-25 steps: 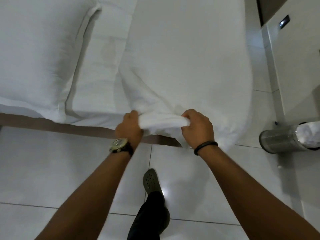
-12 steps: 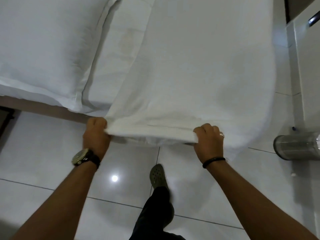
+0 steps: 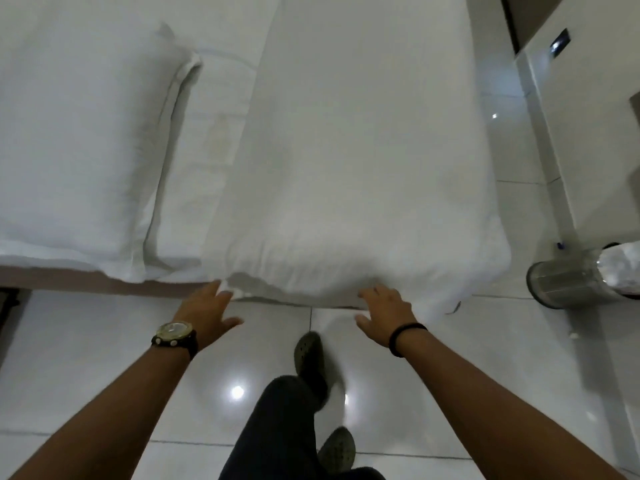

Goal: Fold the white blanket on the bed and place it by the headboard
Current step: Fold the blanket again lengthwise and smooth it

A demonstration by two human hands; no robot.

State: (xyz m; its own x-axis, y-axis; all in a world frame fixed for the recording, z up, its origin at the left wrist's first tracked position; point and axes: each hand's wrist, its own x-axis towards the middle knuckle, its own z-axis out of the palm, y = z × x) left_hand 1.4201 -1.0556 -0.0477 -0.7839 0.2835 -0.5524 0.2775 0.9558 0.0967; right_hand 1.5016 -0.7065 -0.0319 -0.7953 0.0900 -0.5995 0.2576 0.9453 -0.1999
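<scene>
The white blanket (image 3: 360,174) lies spread along the right part of the bed, its near edge hanging over the bed's side. My left hand (image 3: 207,311), with a watch on the wrist, is open with fingers spread just below the blanket's near left corner, fingertips touching or almost touching it. My right hand (image 3: 386,311), with a black wristband, is open too, fingers apart against the lower edge of the blanket. Neither hand grips the cloth.
A large white pillow (image 3: 76,143) lies on the bed at the left. The brown bed frame (image 3: 69,280) runs along the near edge. A metal bin (image 3: 568,282) with a white liner stands at the right, by a white cabinet (image 3: 595,133). My legs and shoes (image 3: 310,355) are on the glossy tiled floor.
Both hands gripped the blanket's near edge and pulled it apart sideways; now they have let go and are open. The blanket lies flatter over the bed's edge.
</scene>
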